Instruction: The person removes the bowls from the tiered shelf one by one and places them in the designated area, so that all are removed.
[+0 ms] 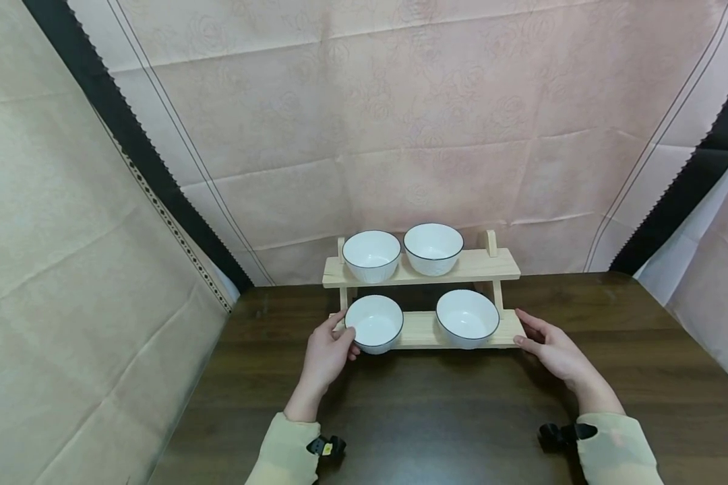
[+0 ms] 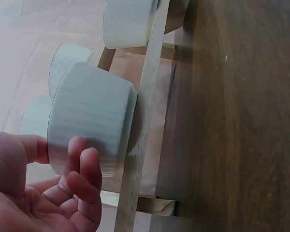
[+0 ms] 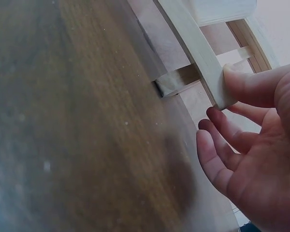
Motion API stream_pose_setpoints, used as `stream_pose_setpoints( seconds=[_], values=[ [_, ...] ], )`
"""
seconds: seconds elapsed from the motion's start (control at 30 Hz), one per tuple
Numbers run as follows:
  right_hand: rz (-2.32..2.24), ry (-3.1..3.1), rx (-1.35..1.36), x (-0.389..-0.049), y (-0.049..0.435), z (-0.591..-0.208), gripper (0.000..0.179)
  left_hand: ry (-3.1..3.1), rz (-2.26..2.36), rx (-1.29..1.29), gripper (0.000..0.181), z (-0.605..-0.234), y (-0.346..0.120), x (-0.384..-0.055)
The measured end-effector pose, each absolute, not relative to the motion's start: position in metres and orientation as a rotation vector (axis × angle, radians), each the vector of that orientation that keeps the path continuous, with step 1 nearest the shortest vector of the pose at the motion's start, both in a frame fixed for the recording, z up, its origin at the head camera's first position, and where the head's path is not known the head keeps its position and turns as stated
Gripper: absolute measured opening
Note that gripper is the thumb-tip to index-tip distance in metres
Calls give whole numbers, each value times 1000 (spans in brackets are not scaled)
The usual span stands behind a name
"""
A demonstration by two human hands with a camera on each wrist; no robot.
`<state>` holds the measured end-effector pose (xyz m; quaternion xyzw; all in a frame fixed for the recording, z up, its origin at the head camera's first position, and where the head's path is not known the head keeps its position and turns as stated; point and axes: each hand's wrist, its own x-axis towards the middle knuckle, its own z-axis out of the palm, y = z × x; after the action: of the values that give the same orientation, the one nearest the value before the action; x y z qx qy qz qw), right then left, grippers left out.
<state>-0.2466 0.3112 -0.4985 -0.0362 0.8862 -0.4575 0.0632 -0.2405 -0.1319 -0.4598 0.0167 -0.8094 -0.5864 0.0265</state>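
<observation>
Holding the side of the front left bowl (image 1: 374, 323) between thumb and fingers, the left hand (image 1: 327, 347) is at the left end of the lower shelf (image 1: 420, 330), where that bowl sits. The right hand (image 1: 552, 345) pinches this shelf's right end. Apart from the held bowl, on the same shelf, is the front right bowl (image 1: 468, 316). Above, the back left bowl (image 1: 372, 256) and back right bowl (image 1: 433, 249) stand on the upper shelf (image 1: 482, 265), near the far edge of a dark table (image 1: 437, 417).
</observation>
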Motion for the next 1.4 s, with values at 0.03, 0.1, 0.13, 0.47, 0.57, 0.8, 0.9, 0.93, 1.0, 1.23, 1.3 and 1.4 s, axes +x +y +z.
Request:
stream_pose_setpoints(
  seconds=[0.03,0.1,0.13,0.47,0.57,0.8,0.9,0.93,1.0,1.23,1.3,1.4],
  values=[
    [-1379,2678,-107,-246,311,-499,76,-2504,-1808,45,57,-460,-132,-240],
    [-1370,2682,-103,-245,312,-499,76,-2510,-1798,33,57,-460,-132,-241],
    [-1370,2685,-105,-245,312,-498,76,-2516,-1792,28,57,-460,-132,-241],
    [-1375,2685,-126,-247,308,-499,75,-2566,-1772,-33,54,-457,-132,-231],
    [-1370,2692,-132,-248,307,-500,75,-2568,-1810,-112,51,-455,-129,-226],
    [-1354,2713,-123,-248,306,-500,74,-2627,-1896,-320,53,-453,-114,-214],
    [-1359,2711,-112,-248,306,-500,73,-2666,-1902,-407,53,-455,-105,-210],
    [-1360,2711,-111,-247,306,-500,73,-2678,-1900,-435,53,-457,-102,-208],
    [-1365,2712,-111,-248,306,-500,73,-2699,-1892,-491,53,-459,-93,-206],
    [-1363,2703,-101,-246,309,-500,74,-2791,-1848,-650,54,-464,-61,-198],
    [-1361,2696,-93,-246,310,-500,75,-2822,-1831,-692,54,-465,-51,-197],
    [-1353,2694,-85,-246,311,-500,75,-2856,-1817,-738,53,-466,-39,-196]
  ],
)
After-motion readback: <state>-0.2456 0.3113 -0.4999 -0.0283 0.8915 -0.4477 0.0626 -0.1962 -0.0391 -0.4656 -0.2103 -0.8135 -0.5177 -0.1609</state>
